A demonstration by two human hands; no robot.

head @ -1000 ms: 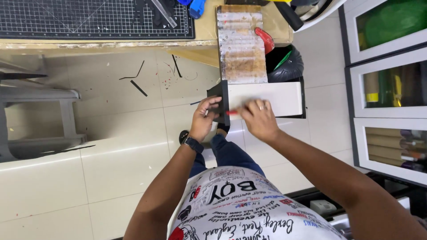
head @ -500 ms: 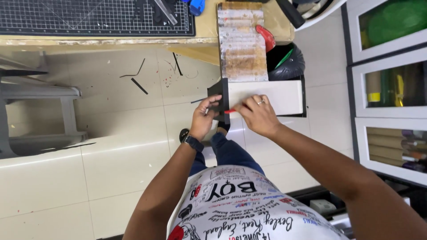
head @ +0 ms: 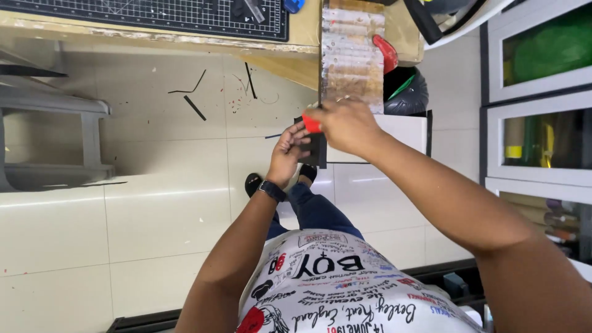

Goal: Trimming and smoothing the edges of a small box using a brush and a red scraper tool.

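My left hand (head: 288, 155) grips the left end of a flat board (head: 401, 131), white on its face with a black backing and edge, held out in front of my body. My right hand (head: 346, 125) is closed around a small red tool (head: 311, 123) and presses it against the board's left edge, right beside my left fingers. A dark watch sits on my left wrist. Much of the board's left part is hidden behind my right hand.
A wooden table edge with a dark gridded cutting mat (head: 154, 15) runs along the top. A worn metal-looking plank (head: 351, 55), a red-handled tool (head: 387, 52) and a dark bag (head: 407, 92) lie beyond the board. Black offcut strips (head: 194, 106) litter the tiled floor. White glass-front cabinets (head: 536, 123) stand right.
My right hand has slid left along the board to its left edge, next to my left hand, carrying the red tool. The view has shifted slightly; the board stays held.
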